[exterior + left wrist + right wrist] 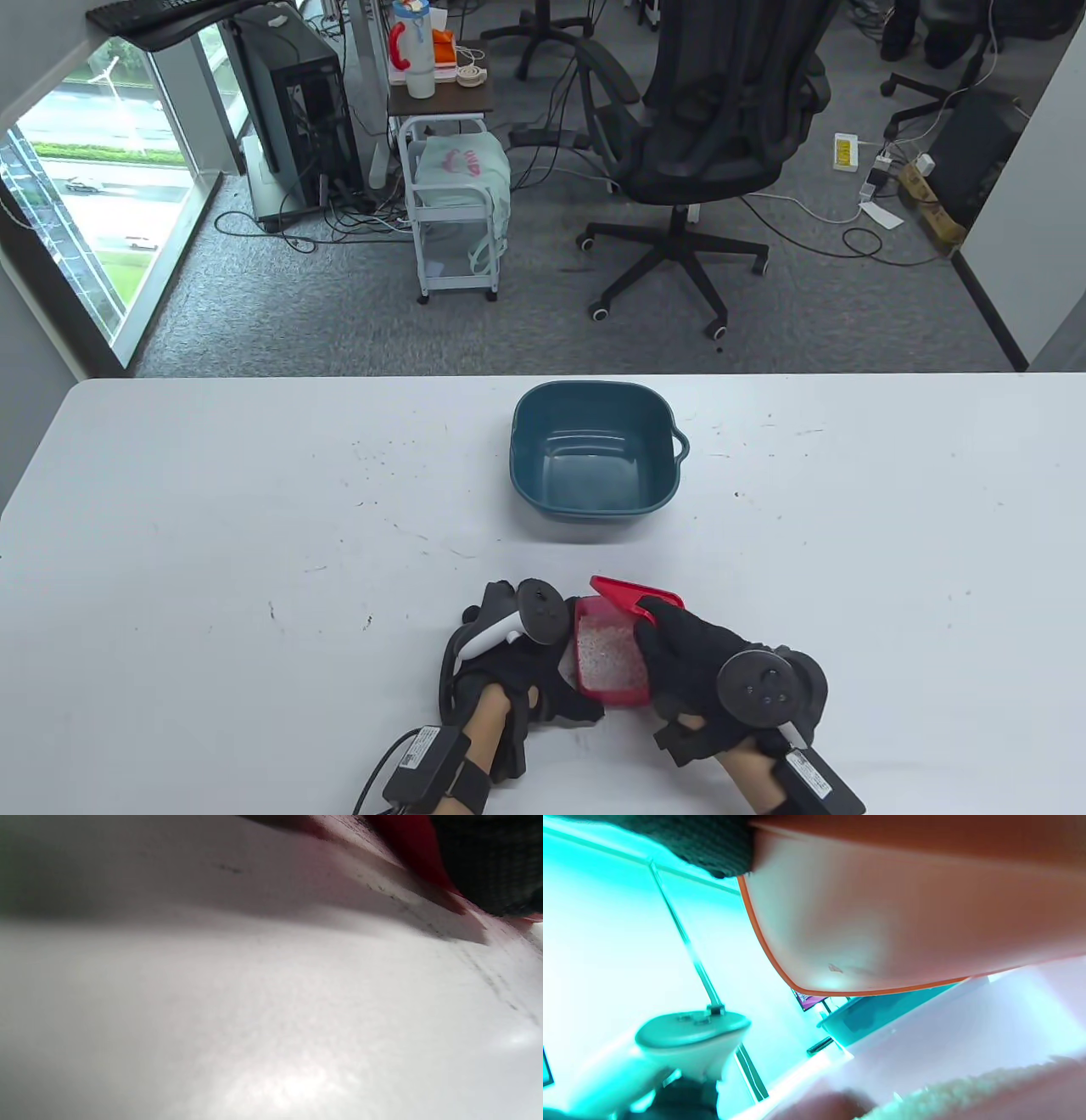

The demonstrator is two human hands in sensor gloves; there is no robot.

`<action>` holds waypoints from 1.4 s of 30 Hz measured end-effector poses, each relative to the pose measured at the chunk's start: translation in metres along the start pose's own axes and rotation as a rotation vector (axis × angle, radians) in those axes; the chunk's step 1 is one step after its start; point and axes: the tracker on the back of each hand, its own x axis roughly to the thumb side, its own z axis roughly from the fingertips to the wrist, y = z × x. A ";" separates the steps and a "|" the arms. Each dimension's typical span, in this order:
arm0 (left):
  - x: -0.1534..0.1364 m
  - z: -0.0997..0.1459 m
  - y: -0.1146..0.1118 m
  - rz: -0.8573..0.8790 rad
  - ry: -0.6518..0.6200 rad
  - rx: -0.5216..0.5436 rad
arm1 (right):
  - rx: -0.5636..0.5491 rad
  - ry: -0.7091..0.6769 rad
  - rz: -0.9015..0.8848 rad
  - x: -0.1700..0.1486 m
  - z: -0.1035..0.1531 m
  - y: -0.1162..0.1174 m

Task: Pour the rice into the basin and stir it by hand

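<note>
A red plastic box (585, 679) filled with white rice (607, 652) sits on the white table (254, 526) near the front edge. My left hand (551, 679) grips the box's left side. My right hand (670, 637) pinches the red lid (632, 592), which is tilted up off the box's far right corner. The right wrist view looks under the lifted lid (903, 921), with rice (967, 1086) below it and a gloved fingertip (712, 849) on its edge. The teal basin (594, 454) stands empty at the table's middle, well beyond both hands.
The basin has a small handle (681, 446) on its right side. White tabletop spreads to the left and right of the hands. Beyond the far edge, on the floor, are an office chair (713, 127) and a white cart (454, 212).
</note>
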 end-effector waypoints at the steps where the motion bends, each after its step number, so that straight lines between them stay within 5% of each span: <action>1: 0.000 0.000 0.000 -0.002 0.001 0.002 | -0.026 0.002 -0.016 0.000 -0.001 -0.006; 7: -0.001 0.000 0.000 -0.008 -0.002 0.010 | -0.195 0.201 0.025 -0.029 -0.006 -0.056; 9: -0.001 0.000 0.000 -0.008 -0.003 0.013 | -0.167 0.352 0.031 -0.054 -0.008 -0.074; 12: -0.001 0.000 0.000 -0.012 -0.003 0.015 | -0.117 0.589 -0.207 -0.101 -0.004 -0.099; 17: -0.001 0.000 -0.001 -0.014 -0.003 0.021 | 0.147 0.858 -0.470 -0.154 0.005 -0.101; 21: -0.002 0.001 -0.001 -0.015 -0.004 0.027 | 0.195 0.905 -0.270 -0.157 -0.001 -0.101; 26: -0.003 0.001 -0.002 -0.018 -0.006 0.033 | 0.274 0.928 0.396 -0.146 -0.016 -0.086; 29: -0.003 0.001 -0.002 -0.017 -0.006 0.035 | 0.386 1.000 0.613 -0.152 -0.019 -0.073; 33: -0.003 0.001 -0.002 -0.016 -0.006 0.032 | 0.465 1.028 0.779 -0.149 -0.024 -0.066; 42: -0.003 0.001 -0.003 -0.026 -0.006 0.043 | 0.627 1.095 0.857 -0.153 -0.043 -0.055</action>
